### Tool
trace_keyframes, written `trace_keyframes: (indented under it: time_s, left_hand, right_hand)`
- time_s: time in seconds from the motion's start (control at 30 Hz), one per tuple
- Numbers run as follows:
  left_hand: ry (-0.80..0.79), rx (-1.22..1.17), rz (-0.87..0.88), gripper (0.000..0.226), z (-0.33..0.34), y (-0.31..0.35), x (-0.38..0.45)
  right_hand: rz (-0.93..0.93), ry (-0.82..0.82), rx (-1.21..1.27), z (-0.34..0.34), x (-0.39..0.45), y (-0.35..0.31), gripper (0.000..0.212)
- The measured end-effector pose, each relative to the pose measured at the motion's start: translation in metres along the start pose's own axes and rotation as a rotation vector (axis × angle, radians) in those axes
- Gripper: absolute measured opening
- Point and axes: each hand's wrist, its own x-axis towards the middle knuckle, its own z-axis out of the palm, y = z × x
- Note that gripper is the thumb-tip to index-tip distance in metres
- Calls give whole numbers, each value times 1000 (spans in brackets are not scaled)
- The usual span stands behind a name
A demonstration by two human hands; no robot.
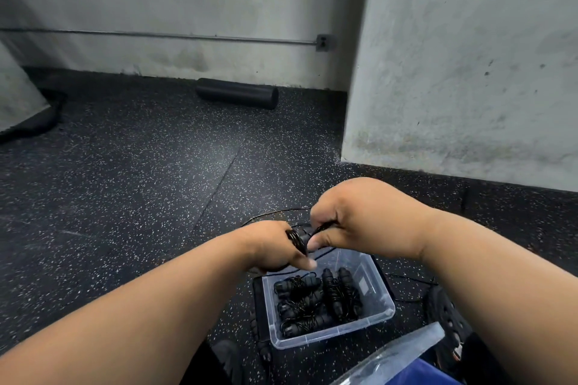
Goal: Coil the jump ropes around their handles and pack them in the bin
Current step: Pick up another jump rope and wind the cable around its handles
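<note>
My left hand (275,247) grips the black handles of a jump rope (298,237), with turns of thin black cord wound round them. My right hand (359,222) pinches the cord close to the handles. The loose end of the cord (275,212) trails onto the floor beyond my hands. Both hands hover above a clear plastic bin (387,311) on the floor. Inside the bin lie several coiled jump ropes (316,300), black with wrapped cord.
A clear bin lid (403,353) leans at the bottom right over something blue. A black foam roller (237,93) lies by the far wall. A concrete pillar (469,72) stands at the right. More black cord (409,278) runs on the speckled rubber floor right of the bin.
</note>
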Motion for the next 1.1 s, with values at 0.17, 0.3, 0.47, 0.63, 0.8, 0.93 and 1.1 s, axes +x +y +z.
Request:
trace_keyframes:
  time_s: [0.17, 0.3, 0.47, 0.63, 0.8, 0.93, 1.1]
  left_hand:
    - [7, -95, -12, 58, 6, 5, 0]
    - [75, -204, -19, 64, -9, -1, 3]
    - [74, 38, 130, 61, 2, 6, 3]
    - [143, 92, 396, 57, 9, 26, -16]
    - [280, 85, 569, 51, 8, 40, -34]
    - [368, -24, 555, 48, 0, 39, -39]
    - [458, -307, 456, 61, 1, 32, -39]
  right_hand:
    - [-6, -105, 41, 1, -7, -6, 36]
    - [-22, -110, -3, 1, -13, -11, 41]
    - [80, 30, -26, -7, -11, 1, 34]
    - [326, 171, 160, -3, -13, 39, 30]
    - [490, 204, 399, 29, -16, 79, 33]
    - [487, 174, 358, 48, -21, 91, 44]
    - [542, 90, 391, 68, -12, 78, 47]
